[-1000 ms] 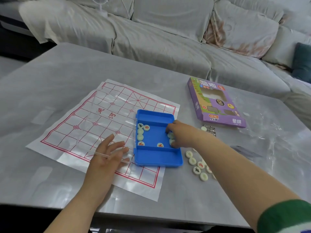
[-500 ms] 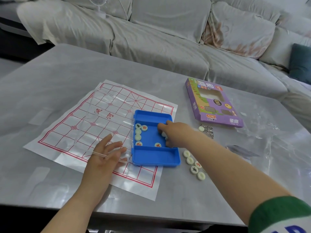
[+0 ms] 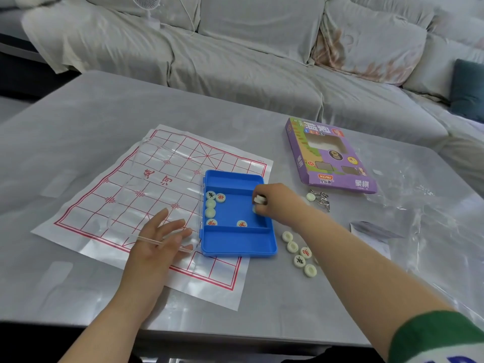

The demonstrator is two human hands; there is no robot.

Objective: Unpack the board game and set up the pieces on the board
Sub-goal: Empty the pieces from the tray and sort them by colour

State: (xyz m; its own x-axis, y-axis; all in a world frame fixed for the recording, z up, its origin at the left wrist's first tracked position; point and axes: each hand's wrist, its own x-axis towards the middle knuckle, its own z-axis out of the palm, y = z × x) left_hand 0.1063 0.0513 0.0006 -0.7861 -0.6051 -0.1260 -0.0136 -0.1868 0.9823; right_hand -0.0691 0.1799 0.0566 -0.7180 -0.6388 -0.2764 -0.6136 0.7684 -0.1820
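A white paper board (image 3: 86, 205) with a red grid lies flat on the grey table. On its right part sits a blue tray (image 3: 235, 242) with its clear lid (image 3: 157, 184) swung open to the left. Several pale round pieces (image 3: 210, 204) lie in the tray's middle compartment. My right hand (image 3: 277, 203) reaches into the tray's right side and pinches a few pieces (image 3: 259, 199). My left hand (image 3: 157, 239) rests flat with straight fingers on the near edge of the clear lid. More pieces (image 3: 300, 254) lie on the table right of the tray.
The purple game box (image 3: 330, 155) lies at the back right, with a single piece (image 3: 311, 197) and a metal wire puzzle (image 3: 320, 199) near it. Clear plastic wrap (image 3: 419, 218) and a folded paper (image 3: 374, 231) lie to the right. A covered sofa (image 3: 235, 48) stands behind the table.
My right hand has shifted slightly within the tray and lifted a few pieces between its fingers. My left hand stays on the lid.
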